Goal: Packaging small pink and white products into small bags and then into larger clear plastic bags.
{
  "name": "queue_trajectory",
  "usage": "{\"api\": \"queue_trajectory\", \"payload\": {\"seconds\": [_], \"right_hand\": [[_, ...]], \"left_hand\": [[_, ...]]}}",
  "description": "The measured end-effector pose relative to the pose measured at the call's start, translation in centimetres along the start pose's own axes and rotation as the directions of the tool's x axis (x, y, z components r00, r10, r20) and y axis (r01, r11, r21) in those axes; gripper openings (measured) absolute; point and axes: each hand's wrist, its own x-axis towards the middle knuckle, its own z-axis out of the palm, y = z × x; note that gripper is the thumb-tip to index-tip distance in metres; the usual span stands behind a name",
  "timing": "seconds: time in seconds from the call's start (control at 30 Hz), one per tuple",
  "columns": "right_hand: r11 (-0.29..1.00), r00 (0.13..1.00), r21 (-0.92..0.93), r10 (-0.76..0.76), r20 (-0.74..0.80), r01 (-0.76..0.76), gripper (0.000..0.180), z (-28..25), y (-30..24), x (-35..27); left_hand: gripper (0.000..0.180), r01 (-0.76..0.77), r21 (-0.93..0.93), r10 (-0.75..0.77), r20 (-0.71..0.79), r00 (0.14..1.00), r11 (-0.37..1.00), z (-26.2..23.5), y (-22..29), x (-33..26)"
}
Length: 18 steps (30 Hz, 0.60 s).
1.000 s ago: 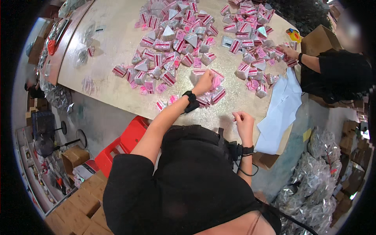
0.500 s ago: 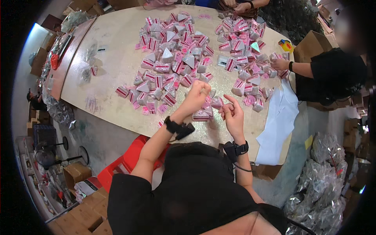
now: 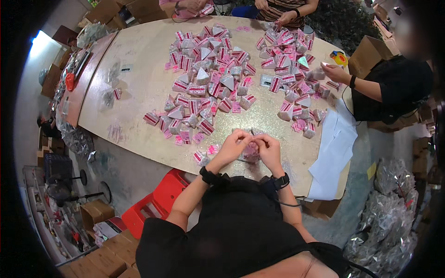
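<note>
Near the front edge of the table, my left hand [image 3: 234, 144] and my right hand [image 3: 269, 152] meet, thumbs and fingers pinched together. What sits in their fingertips is too small to make out. Just below them lies a pink and silvery wedge-shaped piece [image 3: 251, 153], partly covered by my fingers. Beside my left wrist is another wedge, pink and white [image 3: 201, 158], with a small bright pink tag [image 3: 213, 149] by it. Beyond my hands spreads a large heap of such wedge-shaped pieces [image 3: 202, 77], shaped like cake slices, with pink tags among them.
A second heap [image 3: 303, 87] lies to the right, where a co-worker's hand [image 3: 337, 73] reaches in. Two more people work at the far edge. White sheets [image 3: 333, 153] hang over the right edge; a yellow tape dispenser [image 3: 340, 58] stands behind. A red stool [image 3: 169, 192] is at my left.
My hands were apart, the right with a finger raised; now they have come together over the wedge. The co-worker's hand at right has lifted slightly from the heap.
</note>
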Motion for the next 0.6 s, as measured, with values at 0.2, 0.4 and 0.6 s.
{"api": "queue_trajectory", "payload": {"seconds": [0.2, 0.4, 0.6], "right_hand": [[0.939, 0.965, 0.225, -0.245, -0.09, 0.259, 0.018, -1.4, -0.7, 0.9], [0.937, 0.826, 0.124, -0.346, 0.446, 0.326, 0.025, -1.7, -4.2, -3.2], [0.857, 0.935, 0.376, 0.302, 0.187, -0.352, 0.016, -4.4, 10.8, -4.3]], "left_hand": [[0.018, 0.366, 0.064, -0.295, 0.727, 0.62, 0.928, -1.4, -4.8, 2.1], [0.028, 0.62, -0.27, -0.338, 0.648, 0.683, 0.737, 0.0, -9.2, 4.9], [0.02, 0.628, -0.45, -0.214, 0.679, 0.702, 0.635, 0.1, -11.1, 5.8]]}}
